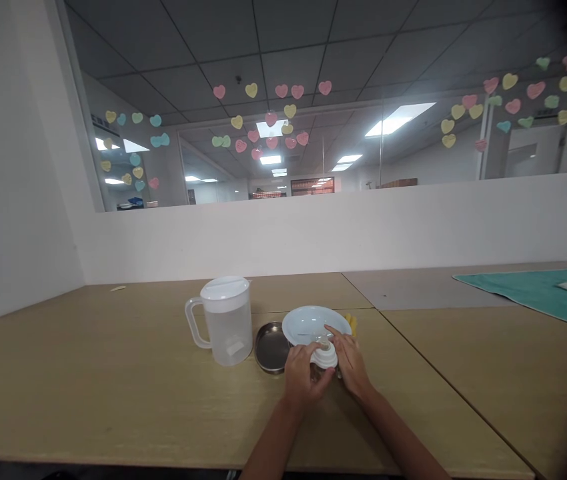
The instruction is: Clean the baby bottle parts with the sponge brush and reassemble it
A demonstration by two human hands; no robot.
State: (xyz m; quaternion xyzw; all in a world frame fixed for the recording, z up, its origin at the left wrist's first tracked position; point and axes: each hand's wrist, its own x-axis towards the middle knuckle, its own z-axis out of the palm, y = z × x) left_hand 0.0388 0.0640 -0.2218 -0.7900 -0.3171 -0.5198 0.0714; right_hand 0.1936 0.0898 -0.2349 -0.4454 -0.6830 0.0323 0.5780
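Just this side of the pale-blue bowl (299,323), I see the white ridged cap (324,357), its axis roughly upright, between my left hand (300,375), half-closed on it, and my right hand (352,363), fingers bent alongside, its grip too hidden to tell, neither clearly nearer.

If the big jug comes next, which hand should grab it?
The left hand, probably: it's nearer the jug, whose handle sticks out left. The right hand is farther away, beyond the white ringed piece.
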